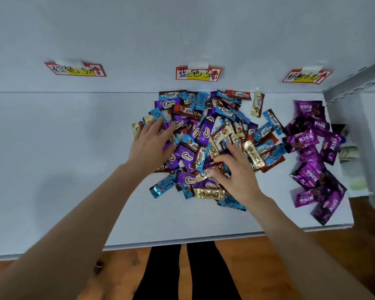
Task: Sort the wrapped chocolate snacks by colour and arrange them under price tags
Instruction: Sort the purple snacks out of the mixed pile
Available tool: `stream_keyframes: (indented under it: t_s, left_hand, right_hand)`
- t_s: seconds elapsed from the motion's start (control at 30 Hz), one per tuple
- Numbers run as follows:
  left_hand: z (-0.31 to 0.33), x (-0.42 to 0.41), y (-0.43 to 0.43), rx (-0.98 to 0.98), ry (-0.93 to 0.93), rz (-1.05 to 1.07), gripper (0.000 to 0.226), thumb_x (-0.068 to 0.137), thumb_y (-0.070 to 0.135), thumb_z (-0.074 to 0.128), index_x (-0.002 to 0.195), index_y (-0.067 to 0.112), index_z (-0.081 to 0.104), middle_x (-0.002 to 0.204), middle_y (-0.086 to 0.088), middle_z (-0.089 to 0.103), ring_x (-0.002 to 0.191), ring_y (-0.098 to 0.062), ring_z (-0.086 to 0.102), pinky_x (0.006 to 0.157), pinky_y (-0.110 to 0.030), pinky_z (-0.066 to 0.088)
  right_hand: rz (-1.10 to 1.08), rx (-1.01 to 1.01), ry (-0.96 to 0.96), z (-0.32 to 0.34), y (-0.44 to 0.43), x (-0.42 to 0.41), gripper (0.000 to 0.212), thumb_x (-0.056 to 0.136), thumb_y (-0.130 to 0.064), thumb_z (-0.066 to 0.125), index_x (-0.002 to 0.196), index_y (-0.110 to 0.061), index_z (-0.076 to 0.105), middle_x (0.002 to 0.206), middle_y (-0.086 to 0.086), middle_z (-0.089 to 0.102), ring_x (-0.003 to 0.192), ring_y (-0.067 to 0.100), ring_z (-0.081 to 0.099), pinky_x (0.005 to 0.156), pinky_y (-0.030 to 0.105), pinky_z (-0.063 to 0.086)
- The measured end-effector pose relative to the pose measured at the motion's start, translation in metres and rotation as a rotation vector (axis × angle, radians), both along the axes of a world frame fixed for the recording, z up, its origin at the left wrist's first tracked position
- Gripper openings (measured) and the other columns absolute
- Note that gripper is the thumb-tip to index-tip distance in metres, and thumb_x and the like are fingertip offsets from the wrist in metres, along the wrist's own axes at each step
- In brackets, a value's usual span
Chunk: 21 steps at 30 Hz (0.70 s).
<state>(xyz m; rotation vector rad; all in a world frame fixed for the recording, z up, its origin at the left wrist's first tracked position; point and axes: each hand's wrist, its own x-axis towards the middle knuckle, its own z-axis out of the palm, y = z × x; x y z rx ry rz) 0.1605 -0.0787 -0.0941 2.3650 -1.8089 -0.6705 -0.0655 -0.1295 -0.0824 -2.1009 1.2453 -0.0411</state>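
Observation:
A mixed heap of Choco snacks (206,135) in blue, purple, gold and red-brown wrappers lies on the white shelf (63,148) below the middle price tag (197,73). My left hand (152,141) rests flat on the heap's left side with its fingers spread. My right hand (236,172) lies on the heap's lower right, fingers curled over a brown wrapper (212,169). A separate group of purple Kiss packets (314,152) sits under the right price tag (307,76). The left price tag (75,69) has nothing beneath it.
A grey metal upright (355,76) bounds the shelf at the right. The shelf's front edge (182,240) runs above a wooden floor (279,267). My dark trouser legs (182,271) stand below it. Some pale items (351,165) show past the shelf's right end.

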Motion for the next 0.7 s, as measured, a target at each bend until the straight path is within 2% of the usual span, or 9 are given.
stream_keyframes:
  t_s: [0.13,0.3,0.37,0.43,0.47,0.53,0.57,0.63,0.7]
  left_hand:
    - [0.001,0.002,0.0,-0.028,0.01,0.016,0.06,0.091,0.039,0.055,0.144,0.02,0.035,0.15,-0.013,0.032,0.139,-0.031,0.025,0.112,-0.045,0.022]
    - [0.005,0.002,-0.001,-0.051,0.004,0.051,0.05,0.089,0.034,0.057,0.133,0.011,0.048,0.138,-0.013,0.046,0.129,-0.03,0.037,0.105,-0.041,0.032]
    - [0.008,0.001,-0.003,-0.087,-0.004,0.083,0.041,0.09,0.032,0.057,0.121,0.006,0.057,0.126,-0.014,0.053,0.12,-0.031,0.044,0.1,-0.041,0.035]
    - [0.012,-0.003,-0.012,-0.161,0.001,0.086,0.032,0.091,0.026,0.056,0.112,0.003,0.062,0.119,-0.017,0.056,0.113,-0.033,0.048,0.094,-0.043,0.037]
    - [0.014,-0.006,-0.02,-0.202,0.012,0.066,0.03,0.092,0.022,0.056,0.113,0.002,0.062,0.12,-0.018,0.057,0.113,-0.035,0.049,0.094,-0.044,0.037]
    - [0.016,-0.013,-0.041,-0.256,0.048,-0.005,0.033,0.092,0.014,0.055,0.124,0.005,0.058,0.131,-0.019,0.053,0.122,-0.037,0.045,0.1,-0.047,0.035]
    - [0.017,-0.016,-0.051,-0.236,0.054,-0.05,0.039,0.093,0.013,0.053,0.132,0.009,0.053,0.139,-0.018,0.046,0.13,-0.036,0.039,0.106,-0.049,0.032]
    - [0.013,-0.017,-0.067,-0.132,0.026,-0.112,0.048,0.096,0.019,0.048,0.143,0.02,0.039,0.15,-0.012,0.032,0.14,-0.031,0.024,0.113,-0.048,0.022]
    - [0.007,-0.013,-0.07,-0.069,0.013,-0.105,0.05,0.097,0.022,0.048,0.144,0.021,0.035,0.15,-0.008,0.034,0.139,-0.028,0.026,0.112,-0.044,0.024]
  right_hand:
    - [-0.048,-0.03,0.019,0.0,-0.001,0.003,0.032,0.087,-0.026,0.062,0.11,-0.003,0.062,0.146,0.012,0.035,0.14,0.027,0.023,0.109,0.025,0.012]
    - [-0.073,-0.076,0.051,0.001,-0.008,0.007,0.022,0.085,-0.019,0.065,0.098,-0.002,0.069,0.136,0.012,0.047,0.129,0.028,0.035,0.102,0.024,0.024]
    - [-0.116,-0.109,0.029,0.005,-0.012,0.01,0.018,0.086,-0.019,0.063,0.088,-0.002,0.071,0.122,0.012,0.058,0.118,0.028,0.045,0.087,0.018,0.027]
    - [-0.149,-0.157,-0.027,0.009,-0.02,0.014,0.017,0.088,-0.016,0.06,0.084,-0.001,0.069,0.097,0.012,0.065,0.098,0.03,0.055,0.077,0.017,0.028]
    - [-0.154,-0.173,-0.052,0.011,-0.025,0.017,0.016,0.089,-0.014,0.058,0.085,-0.001,0.068,0.09,0.012,0.065,0.092,0.03,0.056,0.076,0.019,0.03]
    - [-0.162,-0.177,-0.083,0.012,-0.036,0.023,0.017,0.091,-0.011,0.055,0.095,0.0,0.067,0.094,0.014,0.065,0.094,0.029,0.056,0.081,0.023,0.036]
    - [-0.16,-0.174,-0.089,0.013,-0.041,0.026,0.019,0.092,-0.011,0.053,0.099,0.0,0.066,0.097,0.014,0.065,0.096,0.028,0.056,0.083,0.025,0.038]
    - [-0.138,-0.182,-0.114,0.014,-0.051,0.032,0.019,0.092,-0.01,0.052,0.101,0.001,0.066,0.098,0.013,0.066,0.092,0.024,0.057,0.08,0.018,0.036]
    - [-0.121,-0.181,-0.161,0.015,-0.06,0.039,0.017,0.091,-0.007,0.052,0.095,0.0,0.067,0.091,0.011,0.067,0.08,0.017,0.056,0.072,0.015,0.036]
